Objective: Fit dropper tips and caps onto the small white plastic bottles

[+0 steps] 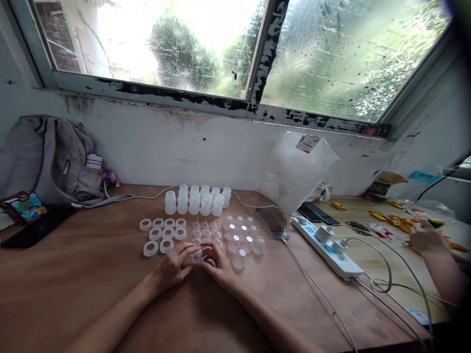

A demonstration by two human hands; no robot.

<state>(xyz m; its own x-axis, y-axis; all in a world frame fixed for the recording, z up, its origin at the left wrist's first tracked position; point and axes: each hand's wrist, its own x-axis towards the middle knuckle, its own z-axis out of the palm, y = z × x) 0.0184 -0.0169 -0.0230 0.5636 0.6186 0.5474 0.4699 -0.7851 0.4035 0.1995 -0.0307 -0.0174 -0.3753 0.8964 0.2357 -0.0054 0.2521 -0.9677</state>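
My left hand (176,264) and my right hand (218,264) meet over the front middle of the table. Between their fingertips is a small clear round plastic piece (197,257), partly hidden by the fingers. Just beyond the hands lie several clear teat-like pieces with pointed tips (205,226). White plastic rings (156,234) are laid out in rows to the left. On the right, clear round caps (238,262) form a group, some with small white dots. Several frosted white bottles (195,202) stand upright in rows behind the rings and teat-like pieces.
A white power strip (327,250) with plugs and cables runs along the right side. A plastic bag (298,169) leans on the wall near dark phones (318,214). At left sits a grey backpack (47,157). Another person's hand (427,238) works among yellow pieces at far right.
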